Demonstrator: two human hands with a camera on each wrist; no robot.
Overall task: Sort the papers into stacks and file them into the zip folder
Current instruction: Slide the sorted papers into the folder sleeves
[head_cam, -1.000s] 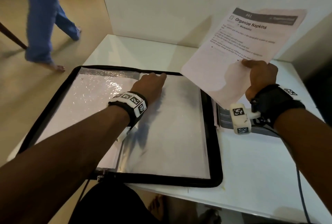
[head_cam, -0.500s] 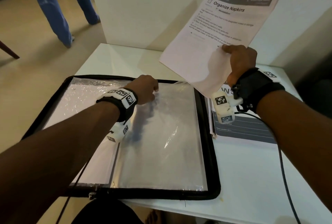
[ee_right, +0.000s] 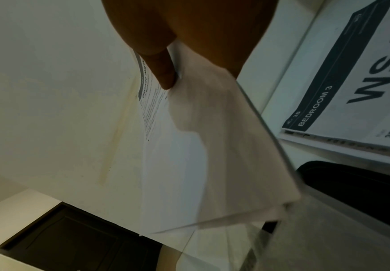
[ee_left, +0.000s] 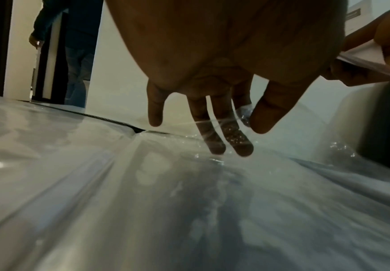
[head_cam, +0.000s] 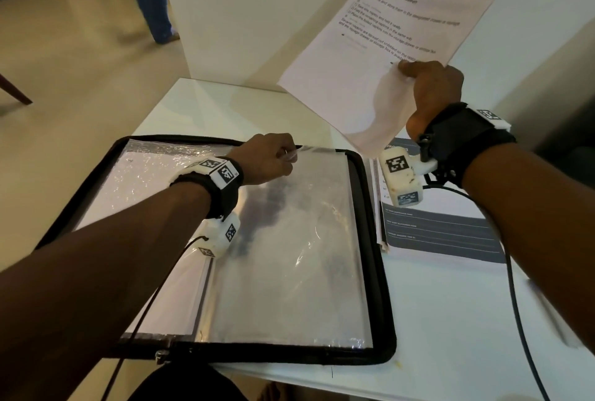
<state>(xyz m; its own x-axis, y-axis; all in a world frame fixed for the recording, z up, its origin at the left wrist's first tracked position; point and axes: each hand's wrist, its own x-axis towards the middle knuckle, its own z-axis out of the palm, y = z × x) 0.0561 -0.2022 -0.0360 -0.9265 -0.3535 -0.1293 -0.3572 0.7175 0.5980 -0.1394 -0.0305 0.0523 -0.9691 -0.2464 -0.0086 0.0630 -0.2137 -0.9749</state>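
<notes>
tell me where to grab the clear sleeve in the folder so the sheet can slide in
Probably at the clear sleeve's open far edge, coming from above. The left hand already pinches the top layer there, with two fingers showing through the film. Lifting that edge should open a mouth facing the sheet held by the right hand.

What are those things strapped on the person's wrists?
Each bare forearm wears a black fabric wrist strap carrying small white plastic blocks printed with black-and-white square markers. A thin black cable trails from each wrist. No sleeves or gloves; one finger seems to bear a ring.
</notes>
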